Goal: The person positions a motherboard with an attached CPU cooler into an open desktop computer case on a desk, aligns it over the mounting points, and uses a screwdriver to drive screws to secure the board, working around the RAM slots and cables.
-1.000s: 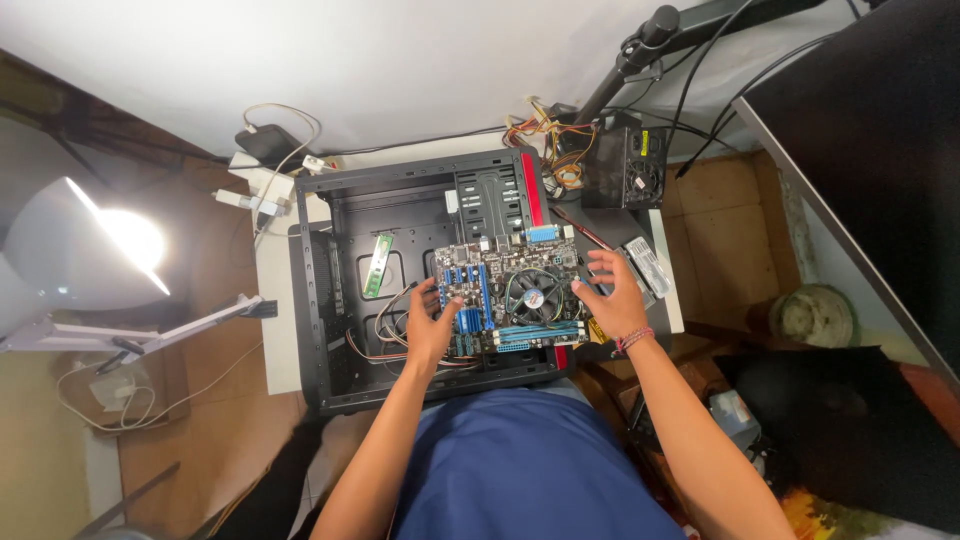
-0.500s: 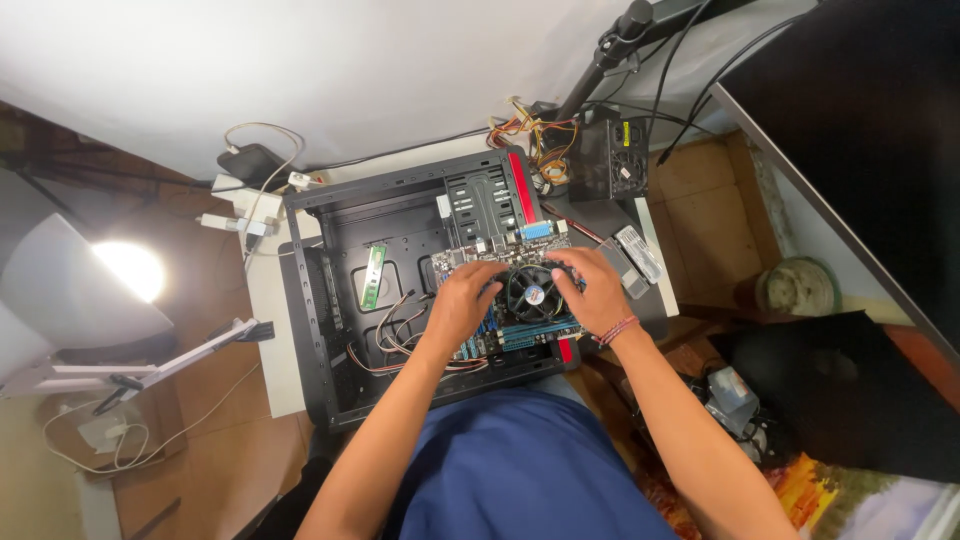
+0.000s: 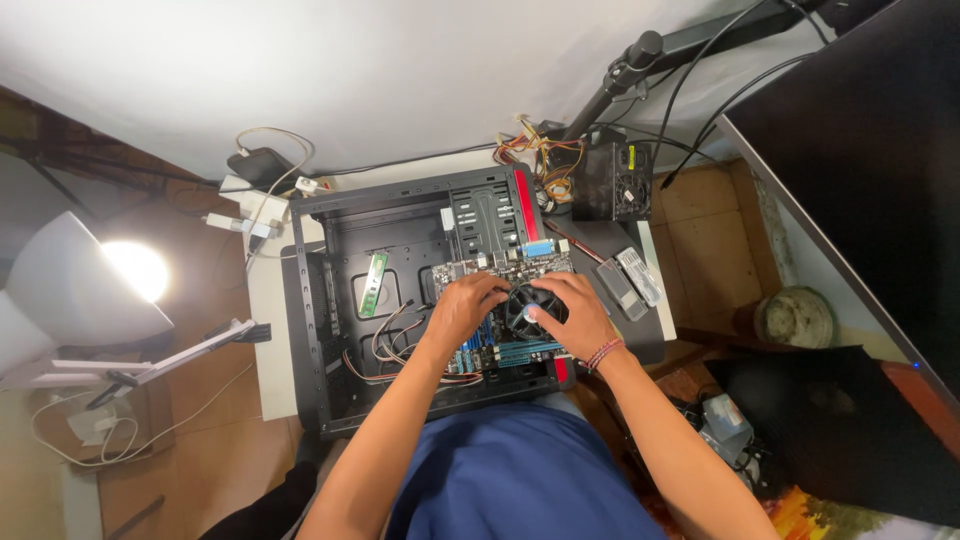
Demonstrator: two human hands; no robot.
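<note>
Head view: left hand (image 3: 463,308) palm-down, fingers curled together on the green motherboard (image 3: 500,345); right hand (image 3: 573,314) fingers spread, fingertips touching the round black cooler fan (image 3: 525,303).

A home computer-repair corner: an opened PC case (image 3: 400,310) on the floor, a lit desk lamp (image 3: 90,290) left, a loose power supply (image 3: 612,180) far.

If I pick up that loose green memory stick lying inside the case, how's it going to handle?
The green memory stick looks like a thin, flat board, so it is probably stiff and light. Lying flat on the black case floor, it likely won't roll, though its low edges may be fiddly to pinch. Its bare surface suggests it is fragile. Both hands, left hand and right hand, are on the motherboard.
</note>
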